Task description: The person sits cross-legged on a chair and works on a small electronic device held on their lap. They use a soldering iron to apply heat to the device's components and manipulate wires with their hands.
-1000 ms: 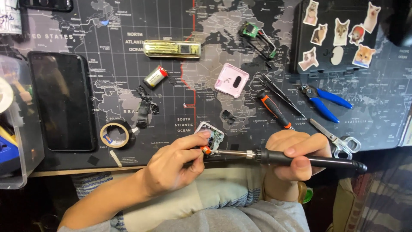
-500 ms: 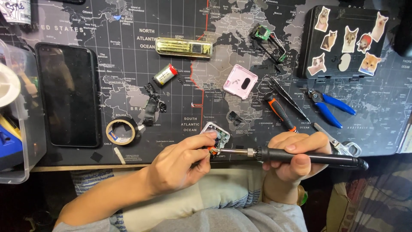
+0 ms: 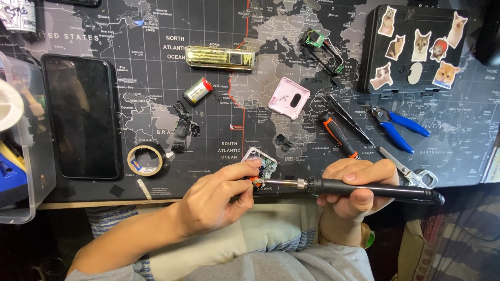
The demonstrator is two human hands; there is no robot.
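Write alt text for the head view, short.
Seen from above, a left hand pinches a small circuit board at the near edge of a dark world-map desk mat while the right hand holds a black soldering iron with its tip at the board. A phone, tape roll and blue-handled pliers lie around.

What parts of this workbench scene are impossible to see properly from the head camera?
- Head view: the soldering iron tip's contact point, hidden behind the left hand fingers.
- Most of the small circuit board, covered by that hand.
- The clear plastic box, cut off by the left edge.
- The scissors, partly hidden behind the right hand.
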